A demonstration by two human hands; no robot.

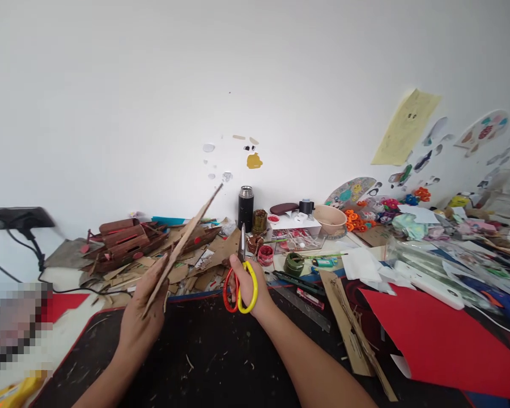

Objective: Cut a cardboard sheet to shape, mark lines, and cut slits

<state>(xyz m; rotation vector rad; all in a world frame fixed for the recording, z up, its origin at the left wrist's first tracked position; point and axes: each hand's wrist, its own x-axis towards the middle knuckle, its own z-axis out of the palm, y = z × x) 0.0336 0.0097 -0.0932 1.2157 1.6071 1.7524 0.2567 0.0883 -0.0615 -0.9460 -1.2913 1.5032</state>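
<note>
My left hand (147, 303) is closed around a long, thin strip of brown cardboard (185, 241), which tilts up to the right above the dark mat (212, 351). In my right hand (253, 289) is a pair of scissors (243, 283) with one red and one yellow handle loop, its blades pointing up and away from me. The blades look closed or nearly so and are apart from the strip. Small pale scraps lie on the mat between my forearms.
Brown model boats (125, 243) and cardboard scraps (208, 266) lie at the back left. Behind the scissors stand a black flask (246, 209), paint jars (294, 263) and a beige bowl (330, 220). At right are cardboard strips (348, 328) and red paper (442, 340).
</note>
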